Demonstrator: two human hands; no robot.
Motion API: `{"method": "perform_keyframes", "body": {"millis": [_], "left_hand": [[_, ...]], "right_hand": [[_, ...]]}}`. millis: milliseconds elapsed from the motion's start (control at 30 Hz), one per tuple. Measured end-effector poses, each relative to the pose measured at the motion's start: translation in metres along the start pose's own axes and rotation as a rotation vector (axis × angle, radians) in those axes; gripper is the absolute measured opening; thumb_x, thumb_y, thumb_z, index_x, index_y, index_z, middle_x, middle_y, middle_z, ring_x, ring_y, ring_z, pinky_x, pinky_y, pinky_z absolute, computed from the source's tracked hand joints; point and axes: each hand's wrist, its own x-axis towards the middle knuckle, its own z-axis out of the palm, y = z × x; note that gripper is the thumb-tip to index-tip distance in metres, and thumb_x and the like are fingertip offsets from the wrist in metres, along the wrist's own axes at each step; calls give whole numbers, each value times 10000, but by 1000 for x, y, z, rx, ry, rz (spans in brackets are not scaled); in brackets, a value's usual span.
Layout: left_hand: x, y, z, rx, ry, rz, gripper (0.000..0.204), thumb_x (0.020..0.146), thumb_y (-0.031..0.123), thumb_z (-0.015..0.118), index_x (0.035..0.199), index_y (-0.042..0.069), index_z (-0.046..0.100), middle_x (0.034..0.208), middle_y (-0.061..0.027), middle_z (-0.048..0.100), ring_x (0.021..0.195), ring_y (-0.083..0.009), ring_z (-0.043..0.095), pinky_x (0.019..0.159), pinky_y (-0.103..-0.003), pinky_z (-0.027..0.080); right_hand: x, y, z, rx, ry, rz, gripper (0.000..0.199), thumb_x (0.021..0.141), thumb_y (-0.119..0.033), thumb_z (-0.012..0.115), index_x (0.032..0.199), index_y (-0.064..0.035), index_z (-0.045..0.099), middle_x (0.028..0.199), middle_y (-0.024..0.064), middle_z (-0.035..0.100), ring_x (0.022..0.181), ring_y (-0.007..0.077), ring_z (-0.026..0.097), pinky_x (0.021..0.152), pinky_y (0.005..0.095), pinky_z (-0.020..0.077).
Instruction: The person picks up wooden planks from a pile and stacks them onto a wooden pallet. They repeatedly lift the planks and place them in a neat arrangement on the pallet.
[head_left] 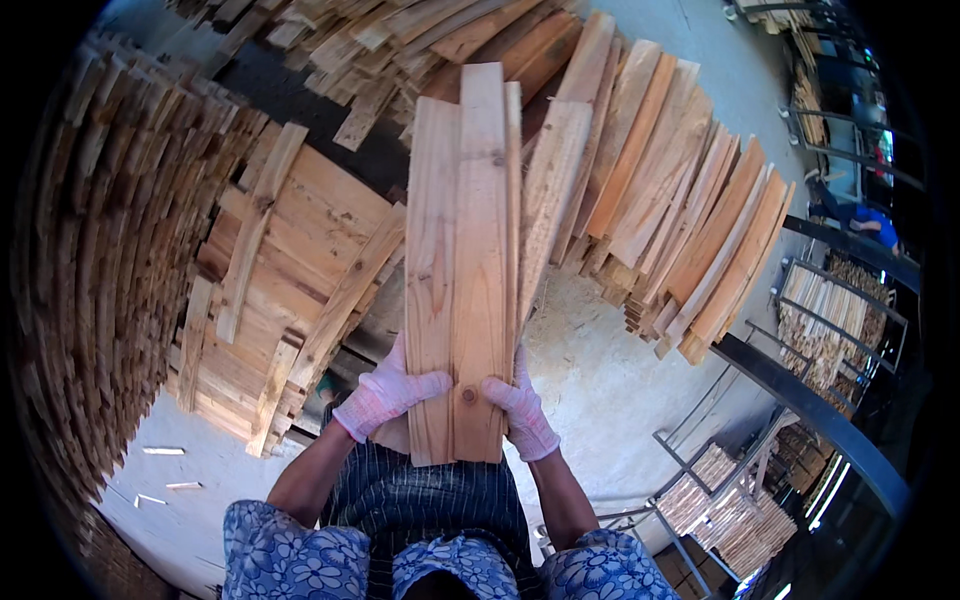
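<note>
Several wooden boards [481, 240] are bundled lengthwise in front of my body, pointing away from me. My left hand [392, 393], in a pale pink-white work glove, grips the near left side of the bundle, thumb on top. On the near right side my right hand [522, 408], gloved alike, clasps it with its thumb over the top board. The fingers of both hands are largely hidden beneath and beside the wood. The far ends of the boards reach up to a row of stacked planks [660, 190]; whether they touch it I cannot tell.
At the left stands a tall wall of stacked boards [100, 240]. Beside it is a lower plank stack [290, 270] with loose strips across its top. More timber [370, 40] lies at the far side. Metal-framed racks [830, 320] and a person in blue [872, 225] are at right.
</note>
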Motion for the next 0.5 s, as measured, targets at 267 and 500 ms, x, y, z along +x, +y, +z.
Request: {"method": "perform_keyframes", "body": {"millis": [267, 500], "left_hand": [[-124, -103, -53, -124, 141, 207, 1026, 795, 114, 880, 1598, 48, 246, 1462, -106, 526, 1340, -202, 507, 1120, -385, 443], [-158, -169, -82, -557, 525, 342, 883, 822, 82, 839, 1532, 33, 317, 1422, -115, 563, 1301, -225, 551, 1103, -399, 468]], "right_hand": [[-48, 122, 53, -72, -73, 55, 1101, 820, -187, 824, 1644, -133, 97, 1520, 129, 415, 1388, 248, 443, 1129, 398, 425], [31, 134, 108, -698, -556, 15, 1110, 802, -316, 832, 1622, -9, 151, 1541, 148, 410, 1439, 236, 378, 1181, 363, 333]]}}
